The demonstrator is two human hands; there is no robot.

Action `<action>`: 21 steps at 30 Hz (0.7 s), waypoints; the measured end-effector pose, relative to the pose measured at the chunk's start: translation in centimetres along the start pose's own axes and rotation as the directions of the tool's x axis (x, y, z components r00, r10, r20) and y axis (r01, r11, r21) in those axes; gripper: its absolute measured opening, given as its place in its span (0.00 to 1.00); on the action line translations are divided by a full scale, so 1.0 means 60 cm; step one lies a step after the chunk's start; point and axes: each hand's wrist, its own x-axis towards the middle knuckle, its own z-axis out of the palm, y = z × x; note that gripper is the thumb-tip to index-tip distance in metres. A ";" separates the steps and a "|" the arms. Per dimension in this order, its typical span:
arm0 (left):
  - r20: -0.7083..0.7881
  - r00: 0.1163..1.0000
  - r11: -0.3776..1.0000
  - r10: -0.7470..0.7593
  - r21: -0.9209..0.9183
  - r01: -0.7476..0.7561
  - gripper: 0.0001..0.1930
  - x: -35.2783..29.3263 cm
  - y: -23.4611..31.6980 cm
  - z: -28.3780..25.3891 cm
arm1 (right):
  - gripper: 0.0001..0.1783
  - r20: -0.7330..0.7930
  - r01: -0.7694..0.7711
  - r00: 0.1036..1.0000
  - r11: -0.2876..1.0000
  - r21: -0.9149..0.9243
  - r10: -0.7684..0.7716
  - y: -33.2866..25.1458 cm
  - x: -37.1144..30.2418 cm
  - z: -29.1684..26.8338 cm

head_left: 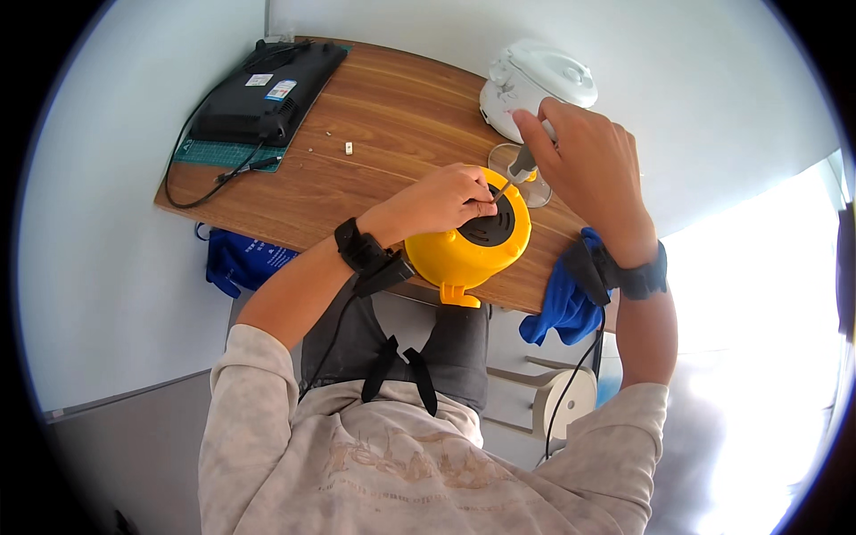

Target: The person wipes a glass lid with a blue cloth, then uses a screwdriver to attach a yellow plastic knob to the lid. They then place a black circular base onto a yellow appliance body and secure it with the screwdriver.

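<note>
A yellow round appliance (437, 259) sits on the front edge of the wooden table, its black slotted plate (489, 230) facing up. My right hand (593, 169) is closed around the grey handle of a screwdriver (524, 167) above it. The shaft slants down to the left and its tip meets the black plate. Right at that tip, my left hand (443, 198) rests on the plate with its fingers pinched together. What they pinch, if anything, is hidden.
A white rice cooker (535, 85) stands at the back right, a clear glass lid (535, 189) in front of it. Far left, a black flat appliance (250, 94) with a cord lies on a green mat (209, 153). A small white piece (349, 148) lies mid-table; a blue cloth (566, 299) hangs at the right edge.
</note>
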 end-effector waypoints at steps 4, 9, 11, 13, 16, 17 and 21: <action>-0.006 0.999 0.999 0.052 -0.005 -0.052 0.12 0.000 -0.006 0.006 | 0.13 -0.157 0.164 0.980 0.938 0.304 -0.121 0.005 -0.021 -0.007; 0.015 1.000 0.999 0.018 -0.050 -0.018 0.11 -0.003 -0.012 0.001 | 0.13 0.004 0.171 0.979 0.826 0.538 -0.205 0.023 -0.029 -0.046; 0.021 1.000 0.998 0.000 -0.059 0.001 0.11 0.000 -0.009 0.001 | 0.14 0.064 0.103 0.985 0.842 0.530 -0.160 0.033 -0.033 -0.050; 0.019 1.000 0.999 -0.007 -0.035 0.008 0.10 -0.001 -0.002 0.001 | 0.14 0.086 0.070 0.988 0.868 0.491 -0.128 0.042 -0.034 -0.051; 0.083 0.994 0.995 -0.072 -0.069 0.078 0.10 0.006 0.003 -0.007 | 0.16 0.120 0.029 0.990 0.940 0.340 -0.074 0.055 -0.022 -0.052; 0.086 0.995 0.997 -0.048 -0.055 0.053 0.11 0.006 0.004 -0.006 | 0.20 0.173 -0.006 0.984 0.967 0.255 -0.039 0.059 -0.015 -0.051; 0.081 0.997 1.000 -0.015 0.009 0.014 0.13 0.002 0.002 -0.010 | 0.34 0.146 -0.031 0.989 0.999 -0.006 0.032 0.044 -0.015 -0.044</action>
